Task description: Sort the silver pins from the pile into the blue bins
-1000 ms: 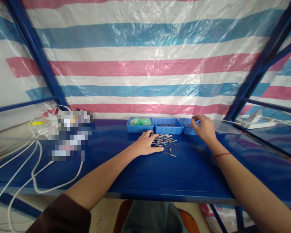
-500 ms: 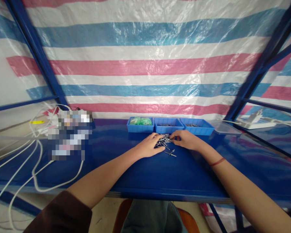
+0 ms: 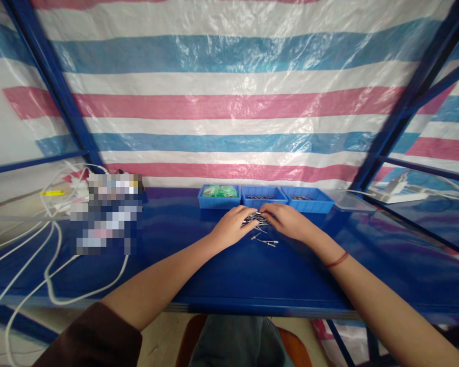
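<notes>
We judge the step in hand as picking at thin, silvery metal pins (image 3: 251,218), heaped towards the glossy blue bench's (image 3: 290,275) far edge. Left hand (image 3: 237,224): grip spread around heap. Right hand (image 3: 282,220): fingers bent at heap, pinch unclear. Next calls for fingertip precision.

Centre of the blue tabletop (image 3: 252,280), and here's the heap of slim metal pins (image 3: 248,217), silvery and dark, lying crisscrossed every which way, part of it hidden from view! Just on the near side, a few strays (image 3: 268,242) lie apart from the heap, thin shanks with thicker, brighter sections, down flat. Over to the far side: the middle blue bin (image 3: 265,202) sits upright, more thin dark pieces inside, and just beside it the right-hand blue bin (image 3: 311,206), upright too, with a low scatter of its own.
</notes>
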Demonstrator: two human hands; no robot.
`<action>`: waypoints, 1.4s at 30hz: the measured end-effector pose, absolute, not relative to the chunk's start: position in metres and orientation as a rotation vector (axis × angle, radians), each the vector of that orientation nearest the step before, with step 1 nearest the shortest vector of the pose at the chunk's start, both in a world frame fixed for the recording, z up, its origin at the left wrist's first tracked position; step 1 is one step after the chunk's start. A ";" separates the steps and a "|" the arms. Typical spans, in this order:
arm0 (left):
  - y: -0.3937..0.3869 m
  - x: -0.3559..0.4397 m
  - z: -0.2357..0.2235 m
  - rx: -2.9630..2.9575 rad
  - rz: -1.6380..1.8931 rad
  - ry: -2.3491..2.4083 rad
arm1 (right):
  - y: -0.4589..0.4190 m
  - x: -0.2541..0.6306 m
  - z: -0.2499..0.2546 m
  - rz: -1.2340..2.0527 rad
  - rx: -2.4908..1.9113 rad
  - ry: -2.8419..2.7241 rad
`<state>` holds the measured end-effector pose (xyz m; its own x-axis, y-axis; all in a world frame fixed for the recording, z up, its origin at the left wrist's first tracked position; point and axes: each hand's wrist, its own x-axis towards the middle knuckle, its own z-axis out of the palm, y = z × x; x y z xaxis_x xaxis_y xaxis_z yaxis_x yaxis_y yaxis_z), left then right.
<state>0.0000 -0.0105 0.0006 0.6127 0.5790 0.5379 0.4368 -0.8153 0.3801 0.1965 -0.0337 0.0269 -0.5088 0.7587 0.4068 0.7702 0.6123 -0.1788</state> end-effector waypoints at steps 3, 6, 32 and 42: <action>-0.008 0.001 0.002 2.515 1.101 0.847 | -0.038 0.185 0.028 0.074 -1.086 -2.294; -0.005 0.001 0.002 2.370 1.189 0.875 | -0.039 0.178 0.026 0.230 -1.075 -2.109; -0.009 0.007 0.004 1.991 1.245 0.874 | -0.036 0.178 0.025 0.525 -1.049 -1.770; -0.010 0.004 0.003 2.272 1.298 0.934 | -0.020 0.199 0.025 0.276 -1.243 -1.711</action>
<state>0.0044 -0.0095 0.0035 0.3591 0.6975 0.6201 0.3657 -0.7164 0.5941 0.1989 -0.0200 0.0245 -0.0121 0.8259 0.5636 0.6071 0.4539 -0.6522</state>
